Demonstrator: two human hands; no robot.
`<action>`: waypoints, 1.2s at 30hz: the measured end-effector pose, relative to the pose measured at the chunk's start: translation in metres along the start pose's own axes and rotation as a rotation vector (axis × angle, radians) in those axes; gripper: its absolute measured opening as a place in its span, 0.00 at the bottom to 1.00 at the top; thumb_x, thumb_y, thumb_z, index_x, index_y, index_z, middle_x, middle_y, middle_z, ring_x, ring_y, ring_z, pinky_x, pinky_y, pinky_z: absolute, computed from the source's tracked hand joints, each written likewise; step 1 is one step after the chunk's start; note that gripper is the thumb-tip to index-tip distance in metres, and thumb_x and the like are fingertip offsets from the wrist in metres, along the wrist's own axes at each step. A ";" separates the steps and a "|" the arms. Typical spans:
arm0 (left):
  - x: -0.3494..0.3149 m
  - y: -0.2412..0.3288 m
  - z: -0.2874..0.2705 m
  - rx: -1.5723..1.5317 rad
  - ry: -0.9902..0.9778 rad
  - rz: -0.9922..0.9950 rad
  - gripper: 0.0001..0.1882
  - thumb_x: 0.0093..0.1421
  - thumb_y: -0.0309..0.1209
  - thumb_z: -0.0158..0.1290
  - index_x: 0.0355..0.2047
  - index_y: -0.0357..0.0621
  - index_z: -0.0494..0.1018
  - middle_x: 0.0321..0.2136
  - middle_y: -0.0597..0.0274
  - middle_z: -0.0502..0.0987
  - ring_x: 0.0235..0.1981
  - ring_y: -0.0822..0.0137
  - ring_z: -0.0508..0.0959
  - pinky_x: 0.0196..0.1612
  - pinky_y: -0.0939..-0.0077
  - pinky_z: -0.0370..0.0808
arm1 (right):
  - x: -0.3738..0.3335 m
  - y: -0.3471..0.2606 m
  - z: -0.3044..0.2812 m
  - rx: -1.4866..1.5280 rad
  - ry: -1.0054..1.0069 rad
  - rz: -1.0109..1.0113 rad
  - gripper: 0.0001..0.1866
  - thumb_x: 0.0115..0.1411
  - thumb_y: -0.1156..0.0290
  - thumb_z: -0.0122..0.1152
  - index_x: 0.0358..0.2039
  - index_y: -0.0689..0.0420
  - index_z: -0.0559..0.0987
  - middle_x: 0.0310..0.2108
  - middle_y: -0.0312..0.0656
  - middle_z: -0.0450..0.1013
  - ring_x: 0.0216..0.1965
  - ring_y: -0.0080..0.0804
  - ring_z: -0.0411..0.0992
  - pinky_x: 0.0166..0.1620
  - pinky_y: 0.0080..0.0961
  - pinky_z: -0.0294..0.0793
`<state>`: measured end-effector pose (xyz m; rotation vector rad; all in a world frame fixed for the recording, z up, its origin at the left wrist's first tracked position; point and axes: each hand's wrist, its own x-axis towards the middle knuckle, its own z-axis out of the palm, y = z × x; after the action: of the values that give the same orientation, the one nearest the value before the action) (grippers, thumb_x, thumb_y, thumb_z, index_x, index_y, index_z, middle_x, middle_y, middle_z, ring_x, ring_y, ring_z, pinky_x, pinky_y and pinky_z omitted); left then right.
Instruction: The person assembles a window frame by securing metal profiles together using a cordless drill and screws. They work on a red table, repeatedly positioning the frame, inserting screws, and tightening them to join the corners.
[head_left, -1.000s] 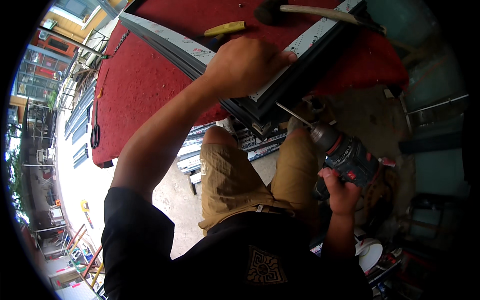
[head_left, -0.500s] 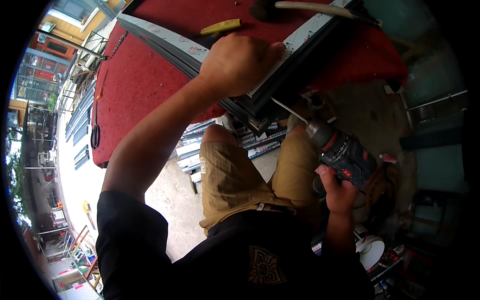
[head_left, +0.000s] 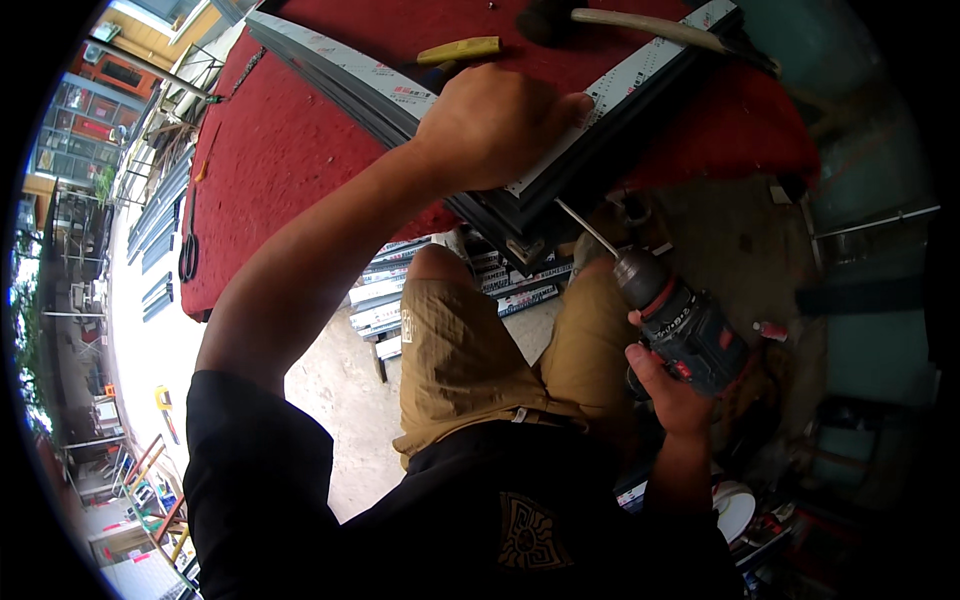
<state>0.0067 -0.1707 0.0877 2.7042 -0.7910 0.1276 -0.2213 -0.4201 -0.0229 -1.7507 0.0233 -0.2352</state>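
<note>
My left hand (head_left: 500,128) is closed over the near corner of a dark metal frame (head_left: 640,75), whose top faces carry white printed film. Its thumb presses on the right rail; the fingertips are hidden. In my right hand (head_left: 675,392) is a dark cordless drill (head_left: 690,335) with red accents, held low on the right. Its long thin bit (head_left: 588,228) points up and left, the tip at the outer side of the right rail near the corner. Whether the tip touches or enters the metal I cannot tell.
On the red-covered table (head_left: 270,190) lie a yellow-handled tool (head_left: 460,50), a hammer (head_left: 640,27) with a pale handle, and black scissors (head_left: 189,255) at the left edge. Film-covered profiles (head_left: 385,310) are stacked under the table. A white round container (head_left: 735,510) stands lower right.
The drill's body has swung slightly down toward me, so the bit stands a little steeper. My left hand keeps its place on the frame corner. The whole view has shifted slightly.
</note>
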 end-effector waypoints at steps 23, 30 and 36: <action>0.001 -0.008 0.003 -0.044 0.031 0.100 0.30 0.79 0.48 0.48 0.25 0.38 0.79 0.18 0.43 0.75 0.25 0.41 0.79 0.36 0.47 0.75 | 0.025 0.000 -0.017 -0.698 -0.053 -0.372 0.19 0.52 0.68 0.83 0.41 0.59 0.84 0.36 0.44 0.82 0.35 0.44 0.82 0.42 0.36 0.82; 0.001 -0.010 0.003 -0.022 0.049 0.106 0.29 0.78 0.48 0.48 0.26 0.38 0.80 0.18 0.43 0.75 0.24 0.41 0.79 0.35 0.47 0.76 | 0.040 -0.003 -0.026 -0.854 -0.234 -0.476 0.17 0.51 0.68 0.81 0.38 0.58 0.82 0.34 0.47 0.81 0.36 0.50 0.82 0.39 0.40 0.81; 0.001 -0.010 0.005 -0.029 0.060 0.106 0.29 0.78 0.47 0.48 0.26 0.38 0.80 0.18 0.44 0.75 0.24 0.41 0.80 0.35 0.48 0.76 | 0.042 -0.017 -0.014 -0.686 -0.174 -0.450 0.15 0.54 0.69 0.79 0.38 0.59 0.82 0.34 0.46 0.81 0.35 0.48 0.82 0.40 0.38 0.82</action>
<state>0.0127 -0.1645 0.0800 2.6189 -0.9111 0.2192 -0.1851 -0.4368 0.0025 -2.4437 -0.4703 -0.4364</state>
